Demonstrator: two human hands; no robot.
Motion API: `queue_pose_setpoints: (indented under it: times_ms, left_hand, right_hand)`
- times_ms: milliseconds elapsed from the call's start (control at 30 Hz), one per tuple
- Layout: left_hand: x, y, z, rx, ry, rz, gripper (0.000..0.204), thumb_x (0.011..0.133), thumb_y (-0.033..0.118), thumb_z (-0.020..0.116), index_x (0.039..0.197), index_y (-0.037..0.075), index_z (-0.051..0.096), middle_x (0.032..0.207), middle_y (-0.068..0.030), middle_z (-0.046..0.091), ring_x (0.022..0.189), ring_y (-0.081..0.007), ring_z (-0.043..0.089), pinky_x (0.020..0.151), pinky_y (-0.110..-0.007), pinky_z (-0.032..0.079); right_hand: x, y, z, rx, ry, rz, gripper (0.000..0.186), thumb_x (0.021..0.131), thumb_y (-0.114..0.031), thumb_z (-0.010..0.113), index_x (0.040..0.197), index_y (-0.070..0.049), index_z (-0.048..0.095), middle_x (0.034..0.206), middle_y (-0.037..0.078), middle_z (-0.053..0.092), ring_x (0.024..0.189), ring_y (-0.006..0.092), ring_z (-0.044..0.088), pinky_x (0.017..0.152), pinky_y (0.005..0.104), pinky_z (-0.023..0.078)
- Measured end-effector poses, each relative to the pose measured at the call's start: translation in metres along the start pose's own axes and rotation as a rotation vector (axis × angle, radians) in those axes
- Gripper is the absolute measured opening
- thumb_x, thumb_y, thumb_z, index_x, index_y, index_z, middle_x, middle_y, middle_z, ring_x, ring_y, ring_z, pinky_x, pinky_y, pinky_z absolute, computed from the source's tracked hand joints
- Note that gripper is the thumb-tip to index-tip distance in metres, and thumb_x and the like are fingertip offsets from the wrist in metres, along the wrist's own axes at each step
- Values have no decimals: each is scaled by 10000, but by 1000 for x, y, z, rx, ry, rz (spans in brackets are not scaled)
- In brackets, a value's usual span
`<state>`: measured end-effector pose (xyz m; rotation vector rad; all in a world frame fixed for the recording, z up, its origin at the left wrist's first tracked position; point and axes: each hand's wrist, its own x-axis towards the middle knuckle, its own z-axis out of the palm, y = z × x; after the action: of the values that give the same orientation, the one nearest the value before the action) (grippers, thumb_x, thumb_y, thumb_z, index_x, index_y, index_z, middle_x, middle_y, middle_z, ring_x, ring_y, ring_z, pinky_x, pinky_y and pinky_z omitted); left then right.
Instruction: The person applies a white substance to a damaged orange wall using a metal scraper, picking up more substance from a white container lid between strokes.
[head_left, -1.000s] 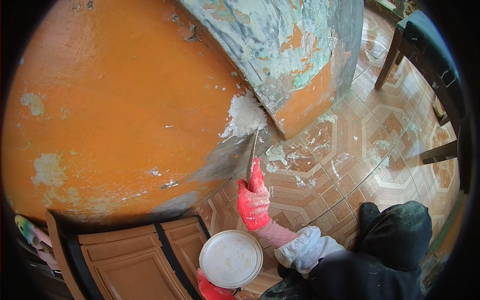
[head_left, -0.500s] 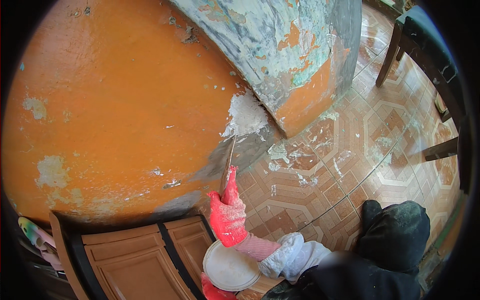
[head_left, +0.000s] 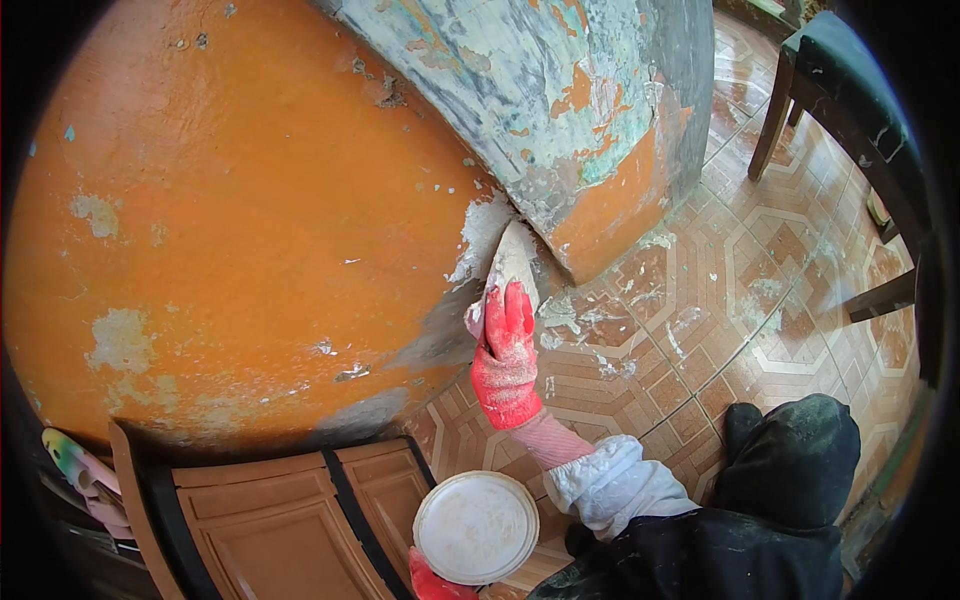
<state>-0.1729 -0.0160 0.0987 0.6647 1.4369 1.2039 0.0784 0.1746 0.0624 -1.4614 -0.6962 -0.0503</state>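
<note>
- Take the pale patch (head_left: 478,240) on the orange wall (head_left: 250,230) as your landmark: it sits just left of the corner where the peeling grey and orange column (head_left: 600,90) begins.
- Your flat blade tool (head_left: 515,260) lies over the patch's lower right edge, its tip up near that corner and apparently touching the wall.
- From this, the step in hand looks like working the patch's surface with the blade, though whether you are laying filler on or scraping it off is unclear.
- Another stroke would probably call for steady pressure, the blade kept nearly flat, and care where the patch meets the corner.
- Your right hand (head_left: 505,375), gloved in red just below the patch, is closed around the tool, with fingers stretched along the blade and no gap showing in the grip.
- Your left hand (head_left: 437,580), also in a red glove, is well below the patch at the lower left rim of a round whitish disc (head_left: 475,525); most of it is out of frame, so there is no telling how firmly it grips.
- Pale flakes (head_left: 557,312) lie on the floor tiles to the patch's lower right.
</note>
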Motion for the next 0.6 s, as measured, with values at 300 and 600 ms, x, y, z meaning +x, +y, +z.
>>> queue_pose_setpoints:
  times_ms: [300,600]
  left_hand:
    - [1,-3,4,18,-23,-9,528,966,417,373,1239,-23,477,1162,-128,595,1044,-222,575,890,-323,483]
    - [-1,-2,4,43,-57,20,538,976,427,344,1243,-23,472,1169,-130,592,1057,-216,570,891,-324,485]
  right_hand:
    - [-44,32,2,-191,-268,-184,622,636,48,604,1240,-53,498,1310,275,366,1205,491,354,1008,541,327]
    - [21,23,-8,-137,-7,-188,615,609,22,632,1202,-117,550,1272,268,392,1163,471,391,991,550,341]
